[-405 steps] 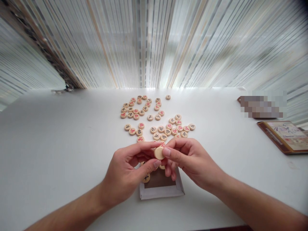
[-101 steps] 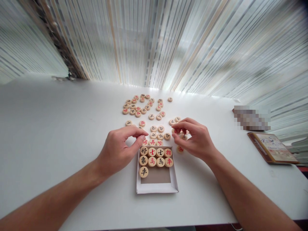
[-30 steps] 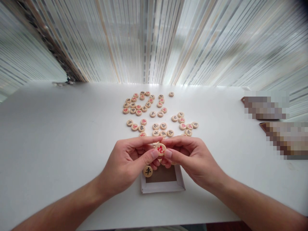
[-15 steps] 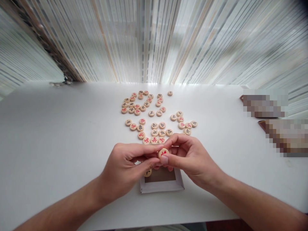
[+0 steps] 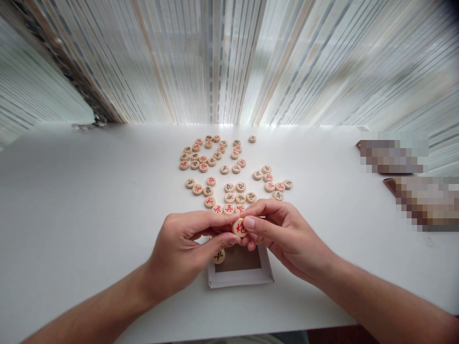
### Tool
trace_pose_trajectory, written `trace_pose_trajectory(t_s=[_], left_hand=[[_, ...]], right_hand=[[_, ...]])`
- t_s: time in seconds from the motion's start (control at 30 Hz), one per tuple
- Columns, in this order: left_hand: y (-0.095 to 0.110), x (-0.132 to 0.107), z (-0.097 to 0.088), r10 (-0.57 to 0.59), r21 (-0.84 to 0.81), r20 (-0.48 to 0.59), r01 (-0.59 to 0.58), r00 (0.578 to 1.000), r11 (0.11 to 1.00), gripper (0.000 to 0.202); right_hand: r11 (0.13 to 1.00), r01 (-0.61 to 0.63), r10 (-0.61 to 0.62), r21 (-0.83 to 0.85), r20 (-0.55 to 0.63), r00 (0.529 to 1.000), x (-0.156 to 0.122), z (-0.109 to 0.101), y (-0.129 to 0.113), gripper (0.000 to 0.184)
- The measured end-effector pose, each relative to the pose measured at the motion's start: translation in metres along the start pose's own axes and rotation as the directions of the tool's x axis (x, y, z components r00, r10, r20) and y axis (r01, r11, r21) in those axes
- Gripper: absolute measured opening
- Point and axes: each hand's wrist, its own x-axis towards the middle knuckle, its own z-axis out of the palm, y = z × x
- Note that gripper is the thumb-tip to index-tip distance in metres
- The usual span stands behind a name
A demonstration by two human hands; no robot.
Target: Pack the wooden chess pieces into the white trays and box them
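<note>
While both hands meet over the far end of a shallow white box (image 5: 238, 281), a round wooden disc (image 5: 239, 228) bearing a red character is held between them, clear of the table (image 5: 89, 200). The left hand (image 5: 182, 251) is closed on the disc's left edge with thumb and forefinger. The right hand (image 5: 287, 236) is closed on its right edge, the thumb overlapping part of the face. The disc is tilted up, its marked face toward the camera, and it sits midway between the hands, neither being nearer. The white box lies directly below. A black-marked disc (image 5: 218, 256) shows in it beside the left thumb, and the hands hide the rest of its far end. Loose discs (image 5: 229, 186) lie scattered on the table beyond the hands, the nearest row just past the fingertips.
</note>
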Motion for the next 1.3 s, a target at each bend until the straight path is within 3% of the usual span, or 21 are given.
trace_pose_trajectory(t_s=[0.3, 0.67, 0.9, 1.1, 1.3], left_hand=[[0.0012, -0.0018, 0.0029, -0.158, -0.124, -0.073, 0.149, 0.985, 0.981, 0.043], [-0.0005, -0.0037, 0.0026, -0.020, 0.038, 0.021, 0.020, 1.000, 0.999, 0.039], [0.0022, -0.0025, 0.0038, 0.012, -0.047, 0.052, -0.010, 0.999, 0.999, 0.043], [0.0011, -0.0037, 0.0054, -0.102, -0.153, 0.039, 0.107, 0.994, 0.982, 0.030], [0.0026, -0.0029, 0.0068, -0.273, -0.320, 0.065, 0.279, 0.960, 0.906, 0.027]], right_hand=[[1.000, -0.028, 0.028, 0.002, -0.038, 0.999, 0.0001, 0.0013, 0.0027, 0.038], [0.996, -0.063, 0.056, -0.061, -0.102, 0.993, -0.0012, 0.0022, 0.0007, 0.042], [0.999, -0.054, 0.053, -0.010, -0.060, 0.997, -0.0018, 0.0037, -0.0006, 0.037], [0.998, -0.053, 0.052, -0.019, -0.050, 0.997, -0.0027, 0.0034, -0.0012, 0.030], [0.998, -0.002, 0.000, -0.069, -0.022, 1.000, -0.0011, 0.0006, -0.0005, 0.028]])
